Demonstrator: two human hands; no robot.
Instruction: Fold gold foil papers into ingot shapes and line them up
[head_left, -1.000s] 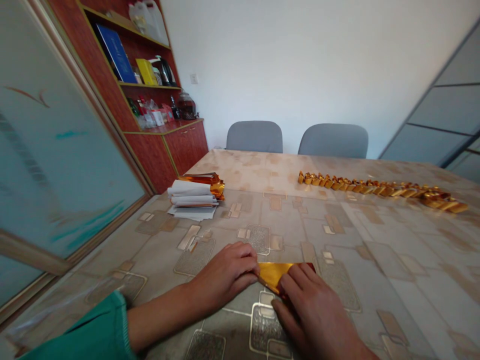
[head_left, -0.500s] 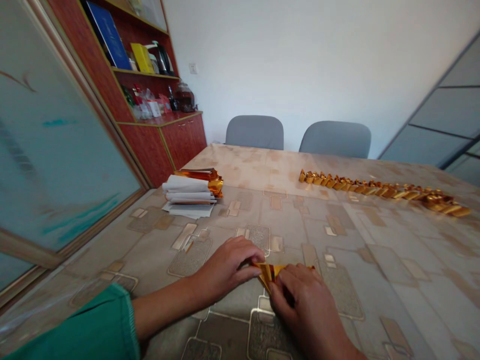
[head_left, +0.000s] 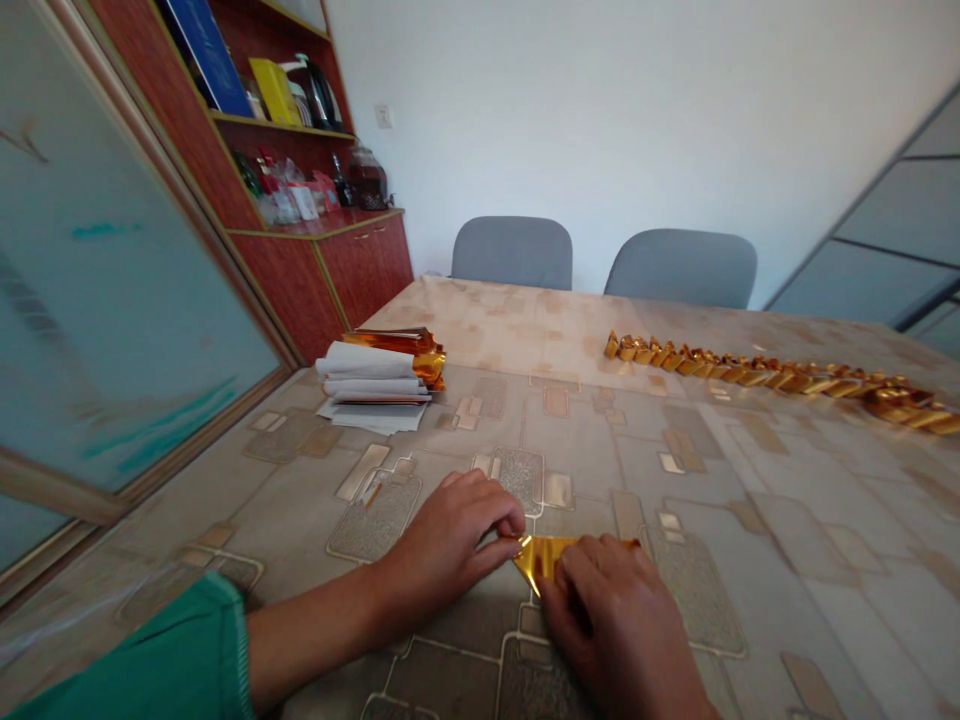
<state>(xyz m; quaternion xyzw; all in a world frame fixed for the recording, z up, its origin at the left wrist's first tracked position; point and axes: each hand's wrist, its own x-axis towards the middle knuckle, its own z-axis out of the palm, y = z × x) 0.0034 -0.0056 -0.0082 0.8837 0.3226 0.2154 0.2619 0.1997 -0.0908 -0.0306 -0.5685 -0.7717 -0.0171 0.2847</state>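
A piece of gold foil paper [head_left: 543,556], folded to a pointed shape, lies low over the table between my two hands. My left hand [head_left: 466,530] pinches its left corner between thumb and fingertips. Over its right part, my right hand [head_left: 616,610] is closed with curled fingers, hiding much of the paper. Farther off to the left sits a stack of white and gold foil paper sheets [head_left: 375,385]. At the back right, a long row of folded gold paper pieces [head_left: 757,372] stretches across the table.
The table [head_left: 450,640] has a patterned cover. Two grey chairs [head_left: 512,252] stand at its far side by the white wall. On the left are a red-brown cabinet [head_left: 300,280] with bottles and boxes, and a frosted glass sliding door [head_left: 127,300].
The view has shifted slightly. Both hands keep their hold on the gold paper, whose visible face now looks flatter and brighter, without the dark reddish stripe seen before.
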